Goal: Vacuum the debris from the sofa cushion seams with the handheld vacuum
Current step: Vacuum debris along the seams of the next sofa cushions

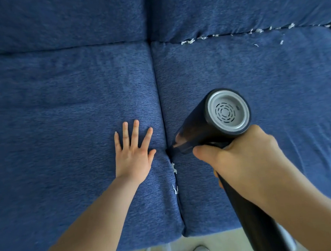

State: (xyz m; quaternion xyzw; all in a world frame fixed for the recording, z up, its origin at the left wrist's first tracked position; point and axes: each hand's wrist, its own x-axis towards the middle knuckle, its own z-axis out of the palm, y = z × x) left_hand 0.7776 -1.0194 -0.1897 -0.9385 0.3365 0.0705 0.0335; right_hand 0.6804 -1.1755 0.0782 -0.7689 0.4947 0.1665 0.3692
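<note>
Now the right hand [241,158] has its grip wrapped around the handle of the black handheld vacuum [210,125], whose nozzle tip sits in the seam [159,98] between the two blue seat cushions. At nine o'clock from the nozzle, the left hand [132,152] lies flat, fingers spread, pressing the left cushion [59,114] and gripping nothing. White debris [173,167] sits in the seam at six o'clock from the nozzle; more debris lines the back seam at one o'clock.

Left hand [132,154]: flat, palm down, fingers spread, forearm bare. Right hand [241,158]: fingers curled in a grip, forearm bare.
</note>
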